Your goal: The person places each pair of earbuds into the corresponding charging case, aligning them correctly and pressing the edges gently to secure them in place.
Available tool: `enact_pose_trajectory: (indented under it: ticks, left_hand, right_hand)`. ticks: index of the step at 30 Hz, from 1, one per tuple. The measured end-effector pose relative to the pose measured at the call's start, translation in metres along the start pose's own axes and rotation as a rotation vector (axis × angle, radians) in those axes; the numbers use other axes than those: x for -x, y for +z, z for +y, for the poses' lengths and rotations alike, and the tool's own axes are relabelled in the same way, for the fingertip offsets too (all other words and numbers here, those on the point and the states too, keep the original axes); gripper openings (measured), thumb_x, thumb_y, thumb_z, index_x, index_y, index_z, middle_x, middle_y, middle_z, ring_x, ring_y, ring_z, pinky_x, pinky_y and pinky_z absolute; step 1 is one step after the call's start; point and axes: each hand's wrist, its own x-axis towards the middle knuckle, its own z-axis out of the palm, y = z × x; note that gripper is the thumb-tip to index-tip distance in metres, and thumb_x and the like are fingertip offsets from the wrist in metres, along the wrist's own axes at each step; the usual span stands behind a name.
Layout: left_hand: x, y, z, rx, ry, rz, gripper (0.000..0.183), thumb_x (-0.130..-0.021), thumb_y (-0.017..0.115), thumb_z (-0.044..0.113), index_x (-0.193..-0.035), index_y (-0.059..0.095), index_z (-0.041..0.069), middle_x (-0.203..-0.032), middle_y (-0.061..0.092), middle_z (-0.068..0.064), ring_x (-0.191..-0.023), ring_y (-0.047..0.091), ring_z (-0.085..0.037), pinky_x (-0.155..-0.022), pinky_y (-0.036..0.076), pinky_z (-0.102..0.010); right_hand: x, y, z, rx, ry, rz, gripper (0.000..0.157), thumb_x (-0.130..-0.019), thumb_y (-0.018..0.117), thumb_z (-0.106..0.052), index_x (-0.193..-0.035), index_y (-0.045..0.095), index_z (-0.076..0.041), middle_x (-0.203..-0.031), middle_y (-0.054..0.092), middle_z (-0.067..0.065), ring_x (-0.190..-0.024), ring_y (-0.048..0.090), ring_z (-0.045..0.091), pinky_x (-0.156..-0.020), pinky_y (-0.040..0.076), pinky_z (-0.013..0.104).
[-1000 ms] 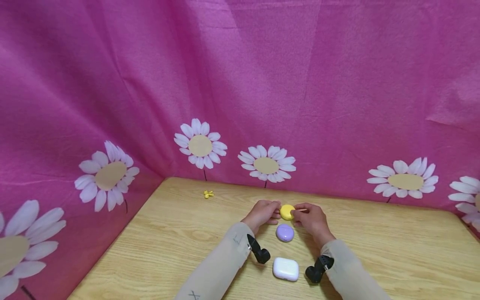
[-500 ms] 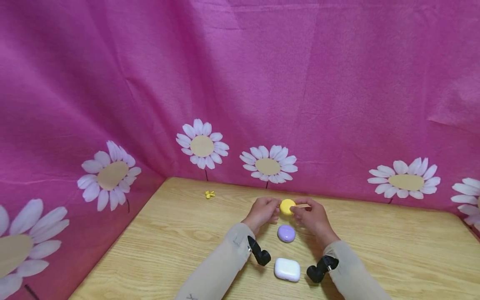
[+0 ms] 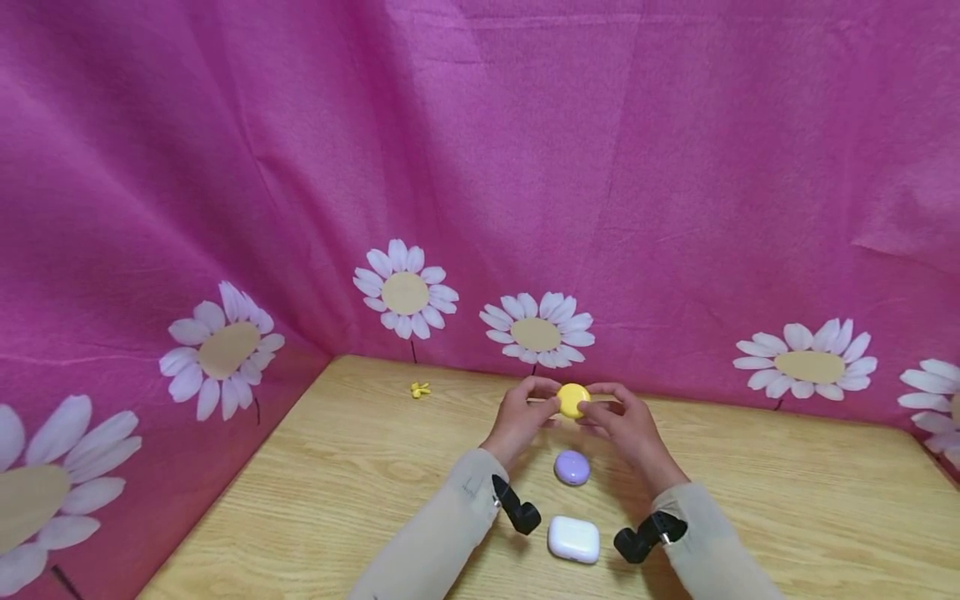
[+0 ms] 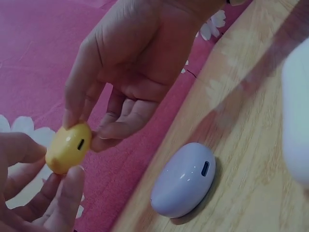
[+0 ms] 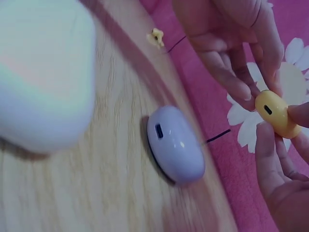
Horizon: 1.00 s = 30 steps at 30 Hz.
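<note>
Both hands hold a small round yellow earbud case (image 3: 573, 401) above the back part of the table, its lid closed. My left hand (image 3: 521, 419) grips it from the left with thumb and fingers. From the other side my right hand (image 3: 624, 427) pinches it, the thumb on its front face. In the left wrist view the yellow case (image 4: 69, 147) shows a dark charging port, with the right hand (image 4: 130, 67) above and the left hand (image 4: 38, 193) below. A purple earbud case (image 3: 572, 468) lies on the table just nearer than the hands.
A white earbud case (image 3: 573, 539) lies between the forearms. Yellow earbuds (image 3: 420, 390) sit near the back left of the wooden table (image 3: 360, 483). A pink curtain (image 3: 675, 208) with daisies stands behind and along the left side. Black cameras hang at both wrists.
The yellow case has risen off the table and moved slightly away, held by both hands. The right thumb remains on its face. The purple and white cases stay in place.
</note>
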Motion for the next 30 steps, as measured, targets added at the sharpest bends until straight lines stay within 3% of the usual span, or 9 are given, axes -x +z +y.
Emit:
enact_pose_trajectory:
  ticks: [5, 13, 26, 30]
  left_hand:
    - [0.001, -0.003, -0.001, 0.081, -0.003, -0.073, 0.028, -0.088, 0.068, 0.007, -0.116, 0.062, 0.009, -0.105, 0.06, -0.009, -0.086, 0.063, -0.015, -0.081, 0.055, -0.046]
    - [0.003, -0.008, -0.004, 0.126, 0.023, -0.15, 0.029, -0.091, 0.067, 0.01, -0.119, 0.057, 0.012, -0.108, 0.06, -0.01, -0.095, 0.063, -0.019, -0.073, 0.058, -0.038]
    - [0.013, -0.014, 0.005, 0.07, 0.096, -0.194, 0.03, -0.091, 0.067, 0.011, -0.119, 0.055, 0.009, -0.107, 0.059, -0.011, -0.091, 0.068, -0.022, -0.074, 0.057, -0.037]
    - [0.015, -0.016, 0.008, 0.051, 0.099, -0.208, 0.031, -0.091, 0.068, 0.014, -0.12, 0.058, 0.013, -0.11, 0.06, -0.01, -0.093, 0.068, -0.022, -0.075, 0.057, -0.037]
  right_hand:
    - [0.004, 0.003, -0.003, -0.046, -0.001, -0.013, 0.041, -0.092, 0.066, -0.008, -0.125, 0.047, 0.004, -0.1, 0.065, 0.012, -0.084, 0.069, 0.019, -0.079, 0.056, 0.033]
    - [0.011, 0.004, -0.007, -0.072, -0.061, -0.034, 0.042, -0.092, 0.066, -0.01, -0.127, 0.047, 0.005, -0.099, 0.066, 0.011, -0.082, 0.07, 0.018, -0.079, 0.056, 0.033]
    - [0.021, 0.004, -0.008, -0.001, -0.206, -0.092, 0.041, -0.092, 0.066, -0.013, -0.13, 0.053, -0.003, -0.107, 0.061, 0.024, -0.089, 0.069, 0.028, -0.076, 0.057, 0.036]
    - [0.024, 0.004, -0.01, 0.027, -0.244, -0.105, 0.041, -0.093, 0.066, -0.016, -0.131, 0.054, -0.007, -0.109, 0.061, 0.024, -0.09, 0.069, 0.027, -0.076, 0.057, 0.037]
